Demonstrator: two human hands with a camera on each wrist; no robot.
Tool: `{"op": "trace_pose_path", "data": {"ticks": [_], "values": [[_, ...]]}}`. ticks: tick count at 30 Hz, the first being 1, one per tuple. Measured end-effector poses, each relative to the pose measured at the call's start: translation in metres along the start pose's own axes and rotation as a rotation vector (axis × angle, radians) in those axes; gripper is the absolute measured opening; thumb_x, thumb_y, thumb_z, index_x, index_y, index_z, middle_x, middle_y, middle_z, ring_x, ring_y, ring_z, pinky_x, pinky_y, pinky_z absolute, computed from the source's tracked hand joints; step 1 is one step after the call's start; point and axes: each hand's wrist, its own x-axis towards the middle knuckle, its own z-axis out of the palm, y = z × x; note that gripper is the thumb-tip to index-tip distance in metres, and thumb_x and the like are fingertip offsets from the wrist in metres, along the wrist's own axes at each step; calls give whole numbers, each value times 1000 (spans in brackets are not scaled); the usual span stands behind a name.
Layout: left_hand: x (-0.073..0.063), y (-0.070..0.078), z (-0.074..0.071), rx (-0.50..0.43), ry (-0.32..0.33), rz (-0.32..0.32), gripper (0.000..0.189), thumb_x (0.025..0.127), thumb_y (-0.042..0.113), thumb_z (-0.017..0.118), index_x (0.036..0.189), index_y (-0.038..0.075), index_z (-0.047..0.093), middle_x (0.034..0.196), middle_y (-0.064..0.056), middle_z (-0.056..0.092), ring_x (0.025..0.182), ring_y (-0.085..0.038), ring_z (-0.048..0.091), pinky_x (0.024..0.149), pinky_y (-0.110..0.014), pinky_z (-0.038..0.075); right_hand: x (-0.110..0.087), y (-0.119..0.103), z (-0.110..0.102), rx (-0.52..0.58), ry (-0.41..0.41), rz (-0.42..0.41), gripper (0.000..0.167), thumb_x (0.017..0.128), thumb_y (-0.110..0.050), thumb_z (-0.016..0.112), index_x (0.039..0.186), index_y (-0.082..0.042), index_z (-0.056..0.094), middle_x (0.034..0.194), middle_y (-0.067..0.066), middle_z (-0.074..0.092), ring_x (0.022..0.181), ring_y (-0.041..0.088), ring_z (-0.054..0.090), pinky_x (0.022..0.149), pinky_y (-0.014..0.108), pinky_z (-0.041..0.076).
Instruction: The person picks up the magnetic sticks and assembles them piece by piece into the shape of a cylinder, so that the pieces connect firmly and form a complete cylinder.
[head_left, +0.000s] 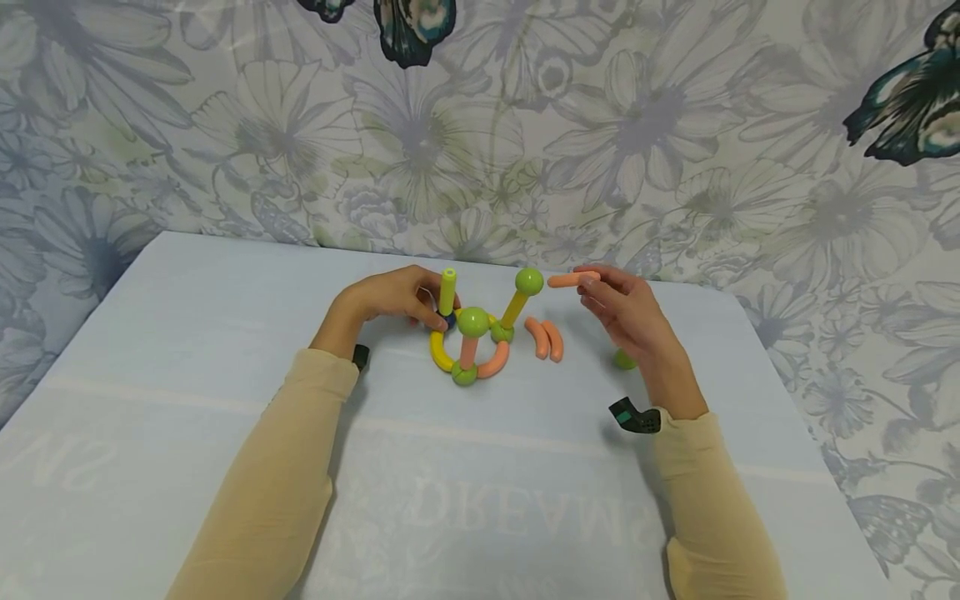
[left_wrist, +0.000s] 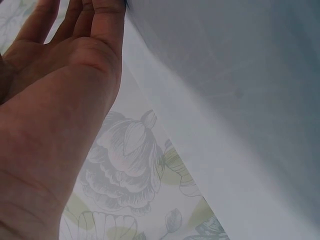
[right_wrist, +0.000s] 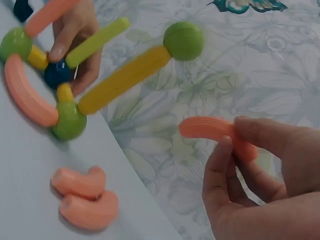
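A ring-shaped build of balls and rods stands on the table. Its curved pieces are yellow (head_left: pixel 438 353) and salmon (head_left: pixel 495 362), joined by green balls (head_left: pixel 464 374). My left hand (head_left: pixel 397 293) pinches the dark blue ball (right_wrist: pixel 57 75) at the ring's far left, where a lime-green rod (head_left: pixel 447 292) rises. A yellow rod (head_left: pixel 514 309) and a salmon rod (head_left: pixel 468 352) also stand up, each topped by a green ball (head_left: pixel 529 282). Right of the build, my right hand (head_left: pixel 626 312) pinches one end of a curved salmon rod (right_wrist: pixel 207 128), raised above the table.
Two curved salmon rods (head_left: pixel 546 340) lie side by side right of the ring. A loose green ball (head_left: pixel 624 360) is partly hidden by my right wrist. Behind the white-covered table (head_left: pixel 480 533) rises a flower-patterned wall (head_left: pixel 450 150).
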Motion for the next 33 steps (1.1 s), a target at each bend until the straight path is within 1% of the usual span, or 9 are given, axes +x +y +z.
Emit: {"op": "trace_pose_path", "data": {"ticks": [4,6,9,11,14,17,22,26,33], "values": [[0,1,0,-6,3,8,36,87,13,87,120,8,74,114,-10,71,82,-21,58,69,-30,50,-2,-1,4,277,-45,53,24,108,-15,60,130,-8,63,145,0,63,132,18,51,110,29,49],[0,1,0,-8,2,15,35,87,12,87,119,7,74,113,-11,71,80,-21,58,68,-31,50,-2,-1,6,351,-69,53,28,110,-15,56,134,-5,65,163,2,43,146,22,43,118,34,44],[0,1,0,-11,-1,21,36,86,12,87,119,6,74,111,-13,70,77,-21,58,68,-31,50,-3,-2,10,435,-97,40,31,111,-14,52,133,0,69,173,6,21,156,24,32,124,38,37],[0,1,0,-10,0,20,36,86,12,87,120,6,74,111,-12,70,77,-20,58,68,-31,50,-4,-2,13,512,-106,38,32,112,-13,50,132,4,70,172,11,26,158,24,31,126,38,34],[0,0,0,-11,-3,19,37,87,13,86,120,6,74,110,-12,70,77,-20,58,68,-31,50,-5,-6,18,662,-51,52,28,110,-8,53,130,6,69,156,17,50,153,26,40,125,36,34],[1,0,0,-11,-4,21,37,86,13,87,120,6,74,109,-12,70,77,-20,57,67,-31,50,-10,-12,23,787,27,62,29,106,-3,60,134,5,63,143,16,61,145,26,50,124,33,36],[2,1,0,-9,0,17,37,86,14,87,120,6,74,110,-11,70,77,-20,57,68,-31,50,-21,-28,32,785,115,76,31,103,0,63,134,0,61,144,10,58,135,24,57,113,30,47],[2,1,1,-2,-4,20,37,86,14,87,120,6,74,112,-11,70,77,-20,57,68,-31,50,-30,-39,41,668,59,83,21,105,-1,59,125,2,64,140,11,58,130,25,58,105,29,53],[1,1,0,-3,-10,22,38,87,14,87,121,6,73,110,-12,71,76,-20,57,68,-31,51,-43,-46,72,453,-51,126,19,107,-5,55,121,2,66,131,13,62,127,24,60,111,30,50]]}}
